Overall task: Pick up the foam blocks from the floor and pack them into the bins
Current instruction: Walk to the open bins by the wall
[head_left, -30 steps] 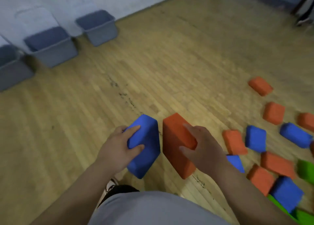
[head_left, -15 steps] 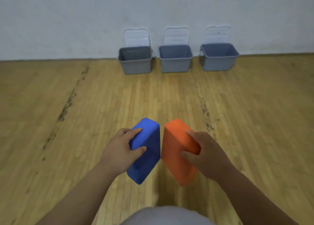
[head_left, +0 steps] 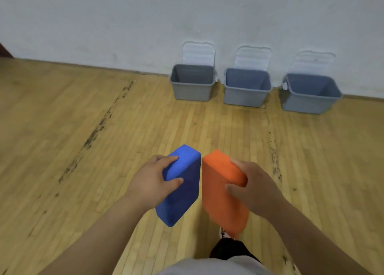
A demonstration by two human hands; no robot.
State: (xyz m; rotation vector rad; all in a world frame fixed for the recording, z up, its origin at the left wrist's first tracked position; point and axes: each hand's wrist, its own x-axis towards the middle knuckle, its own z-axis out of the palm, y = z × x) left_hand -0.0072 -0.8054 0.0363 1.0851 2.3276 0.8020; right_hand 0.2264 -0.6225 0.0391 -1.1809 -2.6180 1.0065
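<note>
A blue foam block (head_left: pixel 182 191) is gripped by the left hand (head_left: pixel 152 181), with the fingers curled over its upper edge and the thumb pressed against its broad face. An orange foam block (head_left: pixel 220 195) is gripped in the same way by the right hand (head_left: pixel 255 187). Both blocks are rectangular slabs with rounded corners and a matt, finely grained surface, and both are held in the air above the floor (head_left: pixel 62 129), tilted so that their top corners lie just beside each other while the lower ends spread apart. The lower end of the orange block is blurred. The floor is laid in narrow strips of pale, worn wood, and dark scuffed streaks (head_left: pixel 93 133) are seen running along it. Three grey plastic bins are set in a row on the floor against the white wall (head_left: pixel 124 25), well ahead of the blocks: a left bin (head_left: pixel 192 91), a middle bin (head_left: pixel 245 98) and a right bin (head_left: pixel 307 105). They are rectangular and open-topped, with walls that taper downward, and nothing can be made out inside them. A translucent ribbed lid (head_left: pixel 198 53) is leaned upright on the wall behind each one. Only bare floor lies between the blocks and the bins. A dark shoe (head_left: pixel 226 247) and a grey garment (head_left: pixel 207 268) are seen at the lower edge.
</note>
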